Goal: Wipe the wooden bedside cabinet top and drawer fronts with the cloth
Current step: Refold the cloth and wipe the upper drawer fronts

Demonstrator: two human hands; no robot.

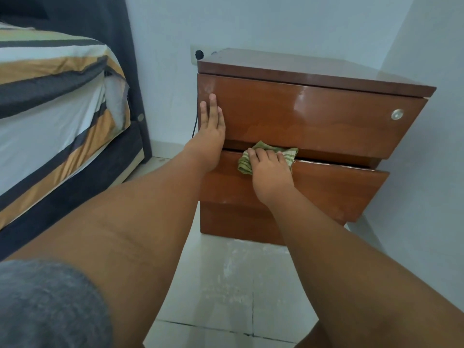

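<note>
1. Right hand [270, 169] grip: palm down, fingers [261, 154] curled over a crumpled green checked cloth [244, 165], pressing it on the top edge of the lower drawer front [326, 189]. Cloth bunches out left of the hand and past the fingertips to the right, into the gap under the upper drawer.
2. Left hand [211, 126] grip: flat and spread wide, holds nothing. Palm and fingers lie against the left end of the upper drawer front [313, 116], fingertips pointing up, near the cabinet's left edge.
3. No brand, label or writing readable anywhere. Round silver lock or knob [397, 114] at the right end of the upper drawer front; detail too small to tell more.
4. Wooden bedside cabinet [251, 222]: reddish-brown glossy veneer, two drawers, darker flat top [326, 69] with glare and a dull film on it. Upper drawer front shows light smears and a glare streak. Lower drawer has small pale chips along its top edge.
5. Cabinet stands on pale floor tiles [226, 285], back against a light wall, in the corner at the right.
6. Wall socket with black plug [199, 54] just behind the cabinet's left rear corner; black cable [194, 126] hangs down beside it.
7. Bed [50, 96] with striped sheet, orange, grey and white, at left, apart from the cabinet.
8. Grey sleeve [45, 305] at bottom left.
</note>
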